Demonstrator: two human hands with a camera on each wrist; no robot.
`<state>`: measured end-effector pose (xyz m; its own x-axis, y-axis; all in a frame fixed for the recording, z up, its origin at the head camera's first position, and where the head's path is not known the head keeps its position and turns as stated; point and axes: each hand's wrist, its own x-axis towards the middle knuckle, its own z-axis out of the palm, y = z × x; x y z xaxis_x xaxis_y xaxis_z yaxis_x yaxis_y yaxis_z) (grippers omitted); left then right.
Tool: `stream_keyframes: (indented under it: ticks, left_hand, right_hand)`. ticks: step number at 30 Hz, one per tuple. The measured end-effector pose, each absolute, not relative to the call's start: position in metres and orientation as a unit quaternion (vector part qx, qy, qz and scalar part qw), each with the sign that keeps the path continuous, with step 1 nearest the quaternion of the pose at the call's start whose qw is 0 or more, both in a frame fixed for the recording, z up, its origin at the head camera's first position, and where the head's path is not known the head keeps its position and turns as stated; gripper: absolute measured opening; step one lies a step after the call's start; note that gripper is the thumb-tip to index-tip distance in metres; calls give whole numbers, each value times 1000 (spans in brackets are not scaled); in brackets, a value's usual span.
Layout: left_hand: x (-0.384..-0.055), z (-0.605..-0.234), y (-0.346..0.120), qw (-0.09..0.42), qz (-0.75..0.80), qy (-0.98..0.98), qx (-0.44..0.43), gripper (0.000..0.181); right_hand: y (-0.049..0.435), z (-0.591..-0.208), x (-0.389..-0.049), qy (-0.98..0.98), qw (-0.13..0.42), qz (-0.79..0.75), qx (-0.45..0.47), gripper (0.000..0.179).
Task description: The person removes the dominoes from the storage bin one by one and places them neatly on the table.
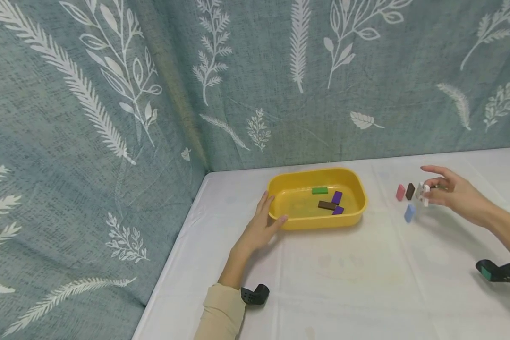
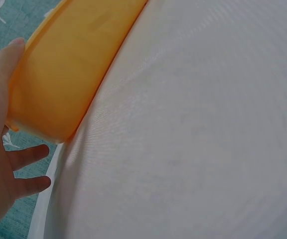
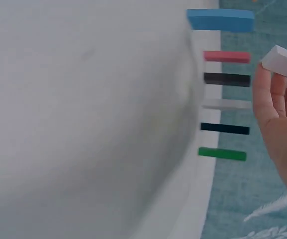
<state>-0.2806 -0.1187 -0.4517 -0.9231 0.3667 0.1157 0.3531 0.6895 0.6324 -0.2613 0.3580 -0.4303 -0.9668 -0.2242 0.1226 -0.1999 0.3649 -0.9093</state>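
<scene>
My left hand (image 1: 257,230) rests at the near left corner of a yellow tray (image 1: 306,223), its thumb by the front rim and fingers along the left end. In the left wrist view, two straight fingers (image 2: 31,185) spread out below the tray. My right hand (image 1: 459,196) pinches a white block (image 3: 284,63) between thumb and fingers, beside a row of upright blocks. A pink block (image 1: 401,192), a dark brown block (image 1: 410,191) and a pale block (image 3: 227,103) stand there, with a black block (image 3: 225,129) and a green block (image 3: 222,154) beyond.
An upright blue block (image 1: 409,213) stands nearer me than the row. Inside the tray lie a green block (image 1: 320,191), a brown block (image 1: 327,205) and two purple blocks (image 1: 337,197). A leaf-patterned curtain (image 1: 280,127) borders the white-covered table (image 1: 344,278) behind and at left.
</scene>
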Motion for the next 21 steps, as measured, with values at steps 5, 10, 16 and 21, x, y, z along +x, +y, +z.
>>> stream_keyframes:
  ticks: [5,10,16,21]
  left_hand:
    - [-281,-452,-119,14,346,918,194,81]
    - [-281,-452,-119,14,348,917,193,82]
    - [-281,-451,-118,13,345,919,192,81]
    - [-282,-451,-118,11,345,918,195,81]
  right_hand:
    - [358,-445,-258,827,7,-545,-135,56]
    - [357,-451,-256,827,5,-540,-152,57]
    - [356,-454,-256,843,-4,-510,-173,60]
    - [354,-455,-258,860,-1,-476,-184,59]
